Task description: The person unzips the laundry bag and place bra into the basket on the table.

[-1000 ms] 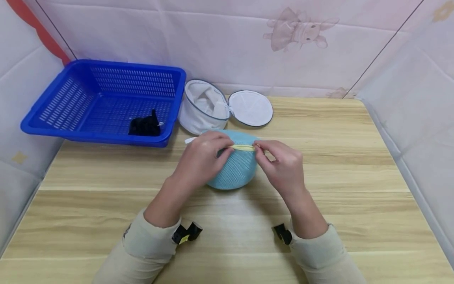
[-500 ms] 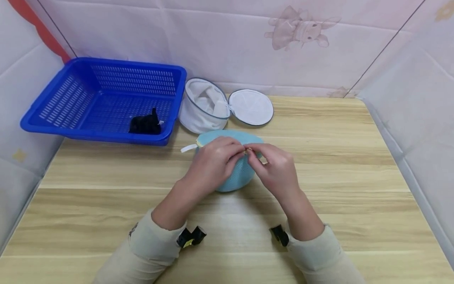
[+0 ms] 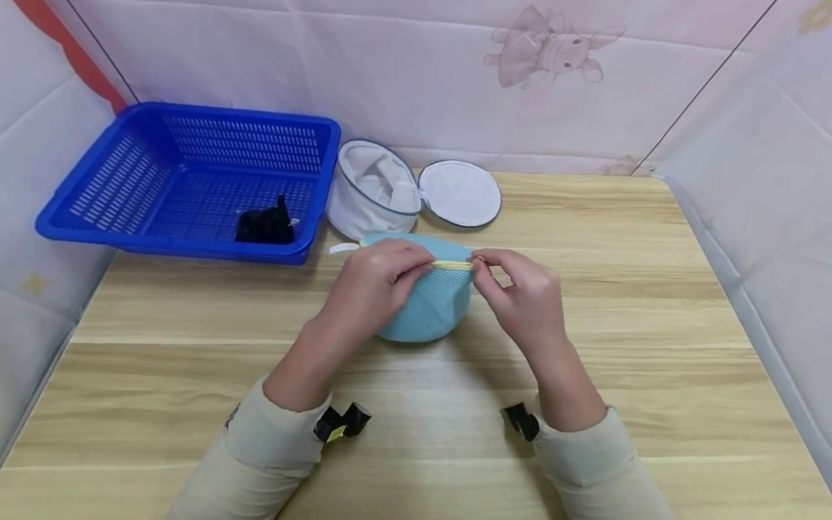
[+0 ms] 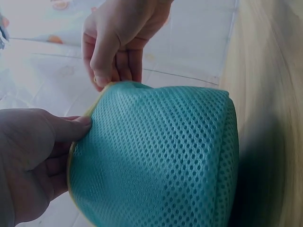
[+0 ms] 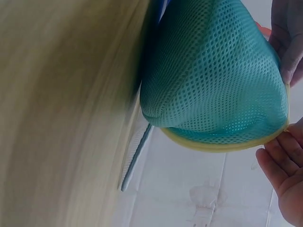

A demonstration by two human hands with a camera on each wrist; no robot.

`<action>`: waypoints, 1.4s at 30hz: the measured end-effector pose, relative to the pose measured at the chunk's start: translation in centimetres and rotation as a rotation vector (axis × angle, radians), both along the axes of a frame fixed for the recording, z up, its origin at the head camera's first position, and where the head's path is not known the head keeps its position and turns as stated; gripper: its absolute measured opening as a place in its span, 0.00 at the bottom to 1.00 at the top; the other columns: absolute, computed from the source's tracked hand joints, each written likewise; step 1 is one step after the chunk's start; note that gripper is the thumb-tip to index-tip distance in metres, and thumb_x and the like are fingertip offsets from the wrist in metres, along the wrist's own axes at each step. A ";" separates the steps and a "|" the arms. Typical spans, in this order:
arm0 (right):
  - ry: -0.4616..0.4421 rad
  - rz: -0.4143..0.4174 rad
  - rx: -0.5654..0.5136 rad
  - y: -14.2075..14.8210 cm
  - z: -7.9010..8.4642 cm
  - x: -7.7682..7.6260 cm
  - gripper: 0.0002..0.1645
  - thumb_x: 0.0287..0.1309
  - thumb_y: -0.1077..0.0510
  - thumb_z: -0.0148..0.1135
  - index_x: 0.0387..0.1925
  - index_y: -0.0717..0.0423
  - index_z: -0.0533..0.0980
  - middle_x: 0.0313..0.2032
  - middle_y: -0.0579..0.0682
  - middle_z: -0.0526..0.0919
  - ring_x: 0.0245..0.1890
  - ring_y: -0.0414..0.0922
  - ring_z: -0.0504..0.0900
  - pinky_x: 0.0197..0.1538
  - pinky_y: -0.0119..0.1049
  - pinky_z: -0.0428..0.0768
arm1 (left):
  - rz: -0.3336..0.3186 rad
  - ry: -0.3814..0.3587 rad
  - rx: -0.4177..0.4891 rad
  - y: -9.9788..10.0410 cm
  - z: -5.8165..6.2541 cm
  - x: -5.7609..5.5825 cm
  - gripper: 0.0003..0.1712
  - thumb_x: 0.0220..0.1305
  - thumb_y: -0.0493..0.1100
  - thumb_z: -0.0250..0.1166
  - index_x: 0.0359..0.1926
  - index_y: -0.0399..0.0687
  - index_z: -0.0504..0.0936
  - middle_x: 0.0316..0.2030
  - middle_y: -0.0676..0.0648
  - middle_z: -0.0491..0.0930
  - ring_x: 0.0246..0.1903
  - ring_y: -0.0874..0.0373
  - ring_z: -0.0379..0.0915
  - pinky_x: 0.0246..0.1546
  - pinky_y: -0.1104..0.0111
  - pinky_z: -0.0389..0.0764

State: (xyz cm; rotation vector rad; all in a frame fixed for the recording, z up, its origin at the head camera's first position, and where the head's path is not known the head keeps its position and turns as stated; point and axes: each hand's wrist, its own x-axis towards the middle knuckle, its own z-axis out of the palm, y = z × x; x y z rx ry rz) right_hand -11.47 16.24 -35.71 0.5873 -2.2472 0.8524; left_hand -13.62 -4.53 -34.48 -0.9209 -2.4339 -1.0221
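Turquoise mesh bag (image 3: 422,314) near centre of the surface (image 3: 422,462), between both hands; base in shadow, so contact with the surface hard to judge. Pinched by left grip (image 3: 380,282) just past 12 o'clock on the bag, at the yellow trim (image 3: 453,265); pinched by right grip (image 3: 525,289) at 2 o'clock, farther along the same trim. Drawn nearly straight between the two pinches. White tag (image 3: 343,248) jutting out at 10 o'clock. Beyond, at 11 o'clock: white mesh container (image 3: 362,214), mouth uncovered. At 1 o'clock: round white lid (image 3: 460,193), meeting the container's edge. Toward 10 o'clock: blue basket (image 3: 195,247), with black item (image 3: 265,225) inside at its 4 o'clock.
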 end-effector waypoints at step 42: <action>0.021 -0.015 -0.027 0.2 0.3 0.2 0.07 0.53 0.64 0.64 0.33 0.65 0.83 0.31 0.54 0.87 0.33 0.45 0.86 0.32 0.34 0.84 | 0.018 -0.004 0.025 0.5 0.0 0.4 0.09 0.59 0.40 0.67 0.40 0.44 0.87 0.38 0.48 0.85 0.42 0.60 0.81 0.48 0.70 0.80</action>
